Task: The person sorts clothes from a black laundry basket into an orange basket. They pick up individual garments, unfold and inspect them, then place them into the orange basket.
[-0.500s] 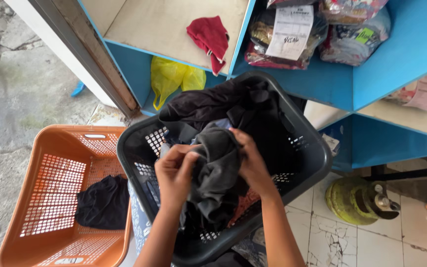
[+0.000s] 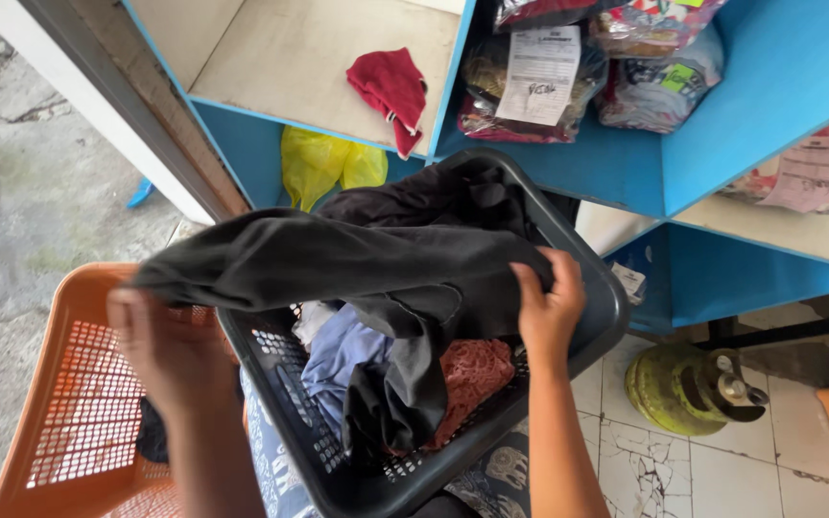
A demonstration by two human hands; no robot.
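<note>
- Garment (image 2: 338, 259): dark grey or black cloth, stretched flat across the middle of the frame, spanning from left of centre to right of centre above both baskets; a loose tail of it hangs down into the black basket.
- Left hand (image 2: 160, 350): lower left of the frame, over the orange basket; fingers closed on the left end of the garment, blurred, so the exact grip cannot be told.
- Right hand (image 2: 551, 302): right of centre, over the rim of the black basket; thumb and fingers pinched shut on the garment's right edge.
- Black basket (image 2: 599, 321): slotted plastic, centre to lower centre, tilted toward the viewer; holds more dark clothes at its upper end, a pale lilac piece (image 2: 343, 355) and a reddish lace piece (image 2: 472, 379).
- Orange basket (image 2: 74, 403): slotted plastic, lower left, just beside the black one; a dark item lies in its bottom, mostly hidden by the left arm.
- Shelving (image 2: 760, 77): blue compartments across the top; red cloth (image 2: 390, 86) in the upper centre, bagged bundles upper right, yellow bag (image 2: 323, 163) below.
- Gas cylinder (image 2: 688, 388): green, lower right on cracked tiles.
- Step in hand, by judgement: one piece lifted clear and spread for sorting.
- Next move, by judgement: calls for freeing the hanging tail from the pile before carrying the piece leftward.
</note>
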